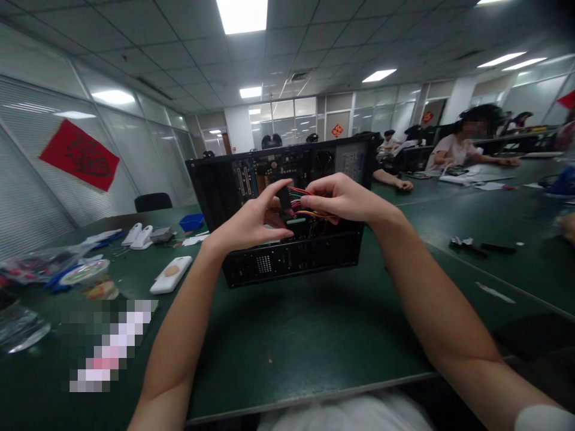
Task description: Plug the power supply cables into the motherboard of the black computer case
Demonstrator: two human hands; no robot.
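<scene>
Green table (314,341), computer case (305,254), circuit board (261,170) inside.

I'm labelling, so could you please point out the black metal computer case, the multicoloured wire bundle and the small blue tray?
Black metal computer case (309,254), head view: lower panel.
Multicoloured wire bundle (297,202), head view: exposed strands.
Small blue tray (192,225), head view: near wall.

ceiling panels (242,15) glaring | overall dim | tabletop (314,353) softly shadowed | edges stretched
</scene>
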